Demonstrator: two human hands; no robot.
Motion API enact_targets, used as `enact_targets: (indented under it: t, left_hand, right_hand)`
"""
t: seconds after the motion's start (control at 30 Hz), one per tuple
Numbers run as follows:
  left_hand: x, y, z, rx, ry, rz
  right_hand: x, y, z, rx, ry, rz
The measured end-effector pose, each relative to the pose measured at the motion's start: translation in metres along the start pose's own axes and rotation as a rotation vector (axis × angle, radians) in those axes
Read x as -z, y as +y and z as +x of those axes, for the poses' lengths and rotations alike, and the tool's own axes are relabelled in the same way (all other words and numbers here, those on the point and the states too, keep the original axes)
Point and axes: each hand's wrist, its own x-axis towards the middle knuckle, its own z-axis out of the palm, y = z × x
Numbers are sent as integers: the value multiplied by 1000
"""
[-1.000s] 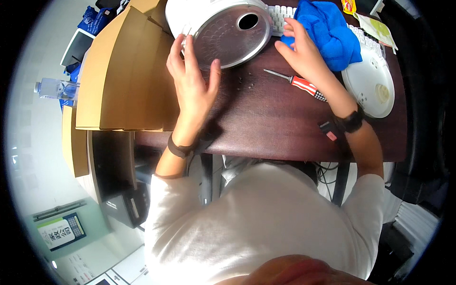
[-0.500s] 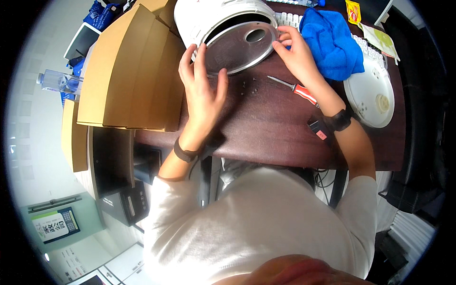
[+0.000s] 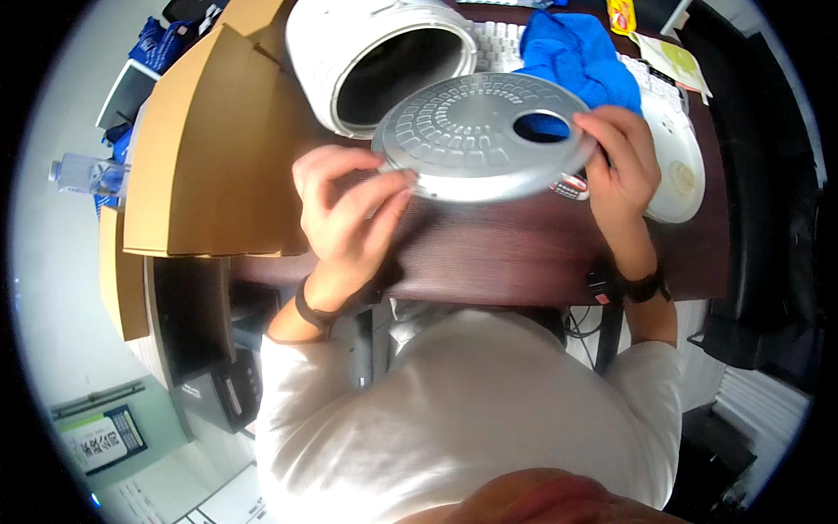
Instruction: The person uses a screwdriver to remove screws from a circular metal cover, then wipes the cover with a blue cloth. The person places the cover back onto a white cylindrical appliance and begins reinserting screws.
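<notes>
Between my two hands a round silver metal plate (image 3: 471,131), embossed with rings of raised blocks and pierced by a round hole, is held tilted above the table. My left hand (image 3: 345,214) pinches its left rim with thumb and fingers. On the opposite side, my right hand (image 3: 624,166) grips the edge beside the hole. Behind the plate, a white rounded appliance (image 3: 319,57) lies on its side, its dark round opening (image 3: 393,79) facing me. A red-and-white screwdriver handle (image 3: 571,185) shows only partly beneath the plate's right edge.
A brown cardboard box (image 3: 214,148) stands on the left. At the right are a blue cloth (image 3: 580,57), a white keyboard (image 3: 497,42) and a white oval cover (image 3: 679,179). A small black item (image 3: 600,286) lies near the dark table's (image 3: 489,253) front edge.
The plate has come away from the appliance's mouth toward me, and its embossed face now shows. Both hands moved nearer with it; the left fingers have closed on the rim.
</notes>
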Motion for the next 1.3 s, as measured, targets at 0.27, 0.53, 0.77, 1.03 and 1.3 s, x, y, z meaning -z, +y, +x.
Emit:
enact_targets:
  t: [0.27, 0.53, 0.77, 1.03, 1.3]
  left_hand:
    - [-41, 3, 5, 833, -314, -1180]
    - [-77, -16, 1, 1143, -230, -1563]
    - [-84, -15, 1, 1184, -194, -1464]
    - [-95, -19, -9, 1193, -187, -1504]
    - [-94, -24, -15, 1198, -234, -1476]
  right_hand:
    - [40, 12, -41, 51, 79, -250]
    - [42, 26, -65, -169, -162, -102]
    - [45, 50, -71, -167, -411, -410]
    - [63, 71, -64, -247, -441, -327]
    - [42, 94, 8, -288, -442, -331]
